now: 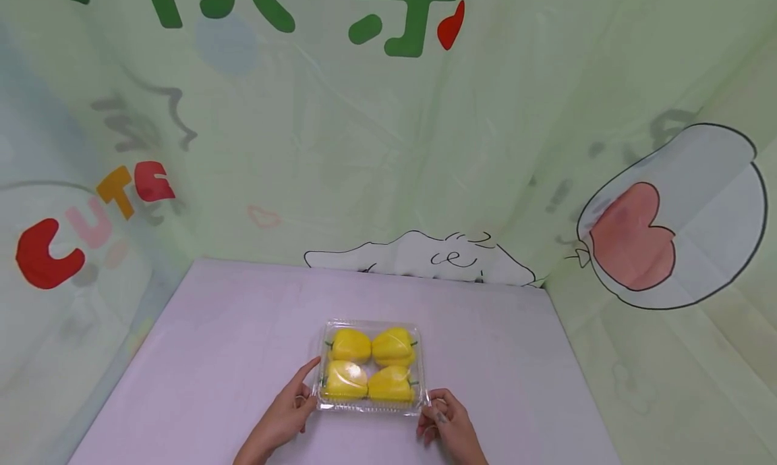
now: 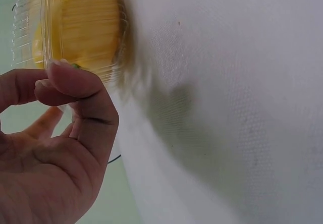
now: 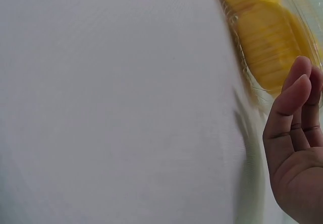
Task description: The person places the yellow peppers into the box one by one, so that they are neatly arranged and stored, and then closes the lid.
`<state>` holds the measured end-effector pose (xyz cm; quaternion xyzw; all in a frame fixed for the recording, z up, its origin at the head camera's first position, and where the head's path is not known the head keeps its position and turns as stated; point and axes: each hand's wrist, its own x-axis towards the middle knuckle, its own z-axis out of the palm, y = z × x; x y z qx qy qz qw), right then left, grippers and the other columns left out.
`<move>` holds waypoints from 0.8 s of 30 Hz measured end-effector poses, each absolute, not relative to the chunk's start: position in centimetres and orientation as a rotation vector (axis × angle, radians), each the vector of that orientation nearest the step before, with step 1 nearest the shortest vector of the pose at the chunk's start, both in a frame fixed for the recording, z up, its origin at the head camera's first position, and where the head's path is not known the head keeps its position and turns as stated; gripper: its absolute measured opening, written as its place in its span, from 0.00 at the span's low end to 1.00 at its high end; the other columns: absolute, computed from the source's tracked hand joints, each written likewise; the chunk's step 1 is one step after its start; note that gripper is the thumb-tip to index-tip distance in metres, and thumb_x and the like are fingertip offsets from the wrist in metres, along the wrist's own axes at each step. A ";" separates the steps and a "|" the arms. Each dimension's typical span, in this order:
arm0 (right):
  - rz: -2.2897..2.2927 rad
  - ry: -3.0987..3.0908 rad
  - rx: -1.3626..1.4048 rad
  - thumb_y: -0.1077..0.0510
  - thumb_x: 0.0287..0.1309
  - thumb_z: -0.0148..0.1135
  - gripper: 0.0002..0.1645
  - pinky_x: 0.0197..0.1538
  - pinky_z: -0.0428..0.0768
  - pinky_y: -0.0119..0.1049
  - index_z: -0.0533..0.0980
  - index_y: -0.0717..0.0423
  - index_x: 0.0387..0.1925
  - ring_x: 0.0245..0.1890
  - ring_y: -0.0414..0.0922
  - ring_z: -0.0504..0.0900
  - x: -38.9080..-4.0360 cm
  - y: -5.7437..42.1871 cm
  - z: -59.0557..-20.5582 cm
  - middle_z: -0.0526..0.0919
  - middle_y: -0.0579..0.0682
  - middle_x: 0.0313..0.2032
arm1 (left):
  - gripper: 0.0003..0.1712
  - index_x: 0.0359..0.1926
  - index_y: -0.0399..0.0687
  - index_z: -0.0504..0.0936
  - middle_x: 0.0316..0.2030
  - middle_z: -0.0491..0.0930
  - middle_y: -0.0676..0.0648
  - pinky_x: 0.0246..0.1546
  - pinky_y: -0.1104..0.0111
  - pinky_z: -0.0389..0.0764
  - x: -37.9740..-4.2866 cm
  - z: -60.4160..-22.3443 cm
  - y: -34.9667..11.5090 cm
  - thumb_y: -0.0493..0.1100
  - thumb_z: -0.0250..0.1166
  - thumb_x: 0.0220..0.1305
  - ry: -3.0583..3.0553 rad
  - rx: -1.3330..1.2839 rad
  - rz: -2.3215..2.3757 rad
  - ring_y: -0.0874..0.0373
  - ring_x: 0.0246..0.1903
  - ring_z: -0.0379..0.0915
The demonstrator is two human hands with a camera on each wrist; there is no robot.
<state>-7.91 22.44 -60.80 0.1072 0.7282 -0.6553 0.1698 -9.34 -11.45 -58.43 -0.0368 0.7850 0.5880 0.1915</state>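
A clear plastic clamshell container (image 1: pixel 371 407) lies closed on the table, with several yellow bell peppers (image 1: pixel 351 345) inside in two rows, their green stems turned outward. At its near left corner, my left hand (image 1: pixel 284 412) grips the edge between thumb and fingers; the index finger reaches along the left side. My right hand (image 1: pixel 450 426) pinches the near right corner with curled fingers. In the left wrist view the container's ridged wall (image 2: pixel 108 75) meets the fingertips. The right wrist view shows the fingertips at the container's rim (image 3: pixel 239 47), partly hiding that corner.
The pale tabletop (image 1: pixel 243 330) extends around the container. Behind it hangs a light green printed cloth (image 1: pixel 364 168), and similar cloth with a balloon drawing (image 1: pixel 716 202) and coloured letters (image 1: pixel 45 256) encloses the right and left sides.
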 end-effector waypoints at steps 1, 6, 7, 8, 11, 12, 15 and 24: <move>-1.865 2.061 0.309 0.62 0.72 0.58 0.18 0.31 0.87 0.35 0.68 0.68 0.56 0.30 0.45 0.86 -7.9 22.4 -60.8 0.86 0.51 0.30 | 0.44 0.83 0.58 0.58 0.35 0.71 0.48 0.16 0.74 0.70 -9.4 -58.5 -11.4 0.35 0.62 0.71 2.206 -0.104 1.650 0.57 0.22 0.70; -1.891 2.041 0.313 0.63 0.70 0.57 0.16 0.30 0.87 0.35 0.68 0.67 0.54 0.30 0.44 0.86 -7.8 22.3 -60.7 0.85 0.49 0.29 | 0.44 0.83 0.58 0.58 0.34 0.71 0.48 0.16 0.74 0.71 -9.4 -58.6 -11.4 0.36 0.62 0.71 2.205 -0.111 1.658 0.56 0.22 0.71; -1.894 2.039 0.315 0.63 0.69 0.57 0.16 0.30 0.87 0.35 0.68 0.67 0.53 0.30 0.44 0.86 -7.8 22.3 -60.7 0.85 0.49 0.29 | 0.44 0.83 0.58 0.58 0.34 0.71 0.48 0.16 0.74 0.71 -9.4 -58.6 -11.4 0.35 0.62 0.71 2.202 -0.110 1.661 0.56 0.22 0.71; -1.898 2.037 0.317 0.63 0.69 0.56 0.15 0.30 0.86 0.35 0.68 0.67 0.53 0.30 0.44 0.86 -7.8 22.3 -60.7 0.85 0.48 0.29 | 0.44 0.83 0.58 0.58 0.34 0.71 0.48 0.16 0.74 0.71 -9.4 -58.7 -11.4 0.35 0.62 0.71 2.199 -0.110 1.663 0.56 0.22 0.71; -1.894 2.034 0.332 0.64 0.69 0.54 0.15 0.30 0.86 0.34 0.68 0.67 0.53 0.30 0.44 0.85 -7.9 22.3 -60.8 0.85 0.48 0.29 | 0.43 0.83 0.59 0.59 0.34 0.71 0.48 0.16 0.74 0.71 -9.4 -58.7 -11.4 0.35 0.61 0.71 2.195 -0.109 1.664 0.56 0.22 0.72; -1.894 2.032 0.339 0.64 0.69 0.54 0.14 0.30 0.86 0.34 0.69 0.66 0.53 0.30 0.44 0.85 -7.9 22.3 -60.9 0.85 0.48 0.29 | 0.43 0.83 0.59 0.59 0.34 0.71 0.48 0.16 0.74 0.71 -9.4 -58.8 -11.4 0.35 0.61 0.71 2.194 -0.111 1.665 0.56 0.22 0.72; -1.882 2.029 0.360 0.64 0.69 0.53 0.14 0.31 0.85 0.35 0.69 0.66 0.53 0.31 0.44 0.84 -8.0 22.4 -61.0 0.85 0.48 0.30 | 0.44 0.83 0.60 0.59 0.35 0.72 0.48 0.16 0.75 0.72 -9.4 -58.9 -11.3 0.35 0.61 0.71 2.188 -0.115 1.669 0.57 0.23 0.72; -1.902 2.025 0.345 0.63 0.69 0.53 0.13 0.31 0.84 0.34 0.70 0.65 0.52 0.31 0.44 0.84 -7.9 22.4 -61.0 0.84 0.48 0.29 | 0.44 0.83 0.60 0.58 0.35 0.71 0.48 0.17 0.74 0.73 -9.5 -59.1 -11.3 0.36 0.61 0.71 2.174 -0.113 1.677 0.57 0.23 0.72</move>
